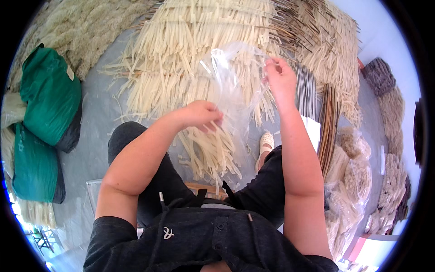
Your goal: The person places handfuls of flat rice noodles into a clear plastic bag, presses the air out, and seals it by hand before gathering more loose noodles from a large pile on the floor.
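A clear plastic bag or film is stretched between my arms, over pale flat strips. My right hand, up and to the right, pinches the film's edge between thumb and fingers. Lower and to the left, my left hand is slightly blurred at the film's left side; whether its fingers grip the film or a strip does not show clearly. A bunch of cream-coloured strips hangs fanned out just below my left hand. Beyond both hands, rows of similar strips fixed along thin sticks lie on the grey floor.
Two green sacks lie at the left. Thin grey rods and brown sticks lie right of my right forearm. Plastic-wrapped fibre bundles are further right. Fluffy fibre material covers the floor at the upper left.
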Demonstrator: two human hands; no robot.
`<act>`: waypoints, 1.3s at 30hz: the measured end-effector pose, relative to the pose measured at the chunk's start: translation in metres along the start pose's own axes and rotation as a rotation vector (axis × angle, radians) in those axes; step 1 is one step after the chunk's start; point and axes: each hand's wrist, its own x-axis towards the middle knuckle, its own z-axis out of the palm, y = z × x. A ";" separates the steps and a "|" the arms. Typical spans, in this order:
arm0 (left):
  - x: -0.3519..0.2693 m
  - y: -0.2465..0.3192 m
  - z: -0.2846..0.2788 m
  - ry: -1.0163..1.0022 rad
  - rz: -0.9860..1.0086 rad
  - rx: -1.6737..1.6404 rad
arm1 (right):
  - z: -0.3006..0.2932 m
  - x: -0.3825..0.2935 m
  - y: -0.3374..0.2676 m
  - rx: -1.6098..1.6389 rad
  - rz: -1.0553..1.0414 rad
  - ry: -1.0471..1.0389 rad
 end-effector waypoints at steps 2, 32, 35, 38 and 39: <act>0.003 0.003 -0.009 0.139 0.033 -0.125 | 0.015 -0.021 -0.008 -0.623 -0.977 0.297; -0.017 0.031 -0.040 0.635 0.208 -0.275 | 0.054 -0.068 0.012 -0.812 -0.937 -0.678; -0.019 0.023 -0.021 0.352 0.220 -0.012 | 0.054 -0.066 0.021 -0.915 -0.960 -0.563; -0.008 0.008 -0.035 0.445 0.266 -0.042 | 0.051 -0.060 0.025 -0.884 -0.984 -0.652; -0.005 0.003 -0.047 0.537 0.281 -0.063 | 0.045 -0.053 0.023 -0.910 -0.960 -0.622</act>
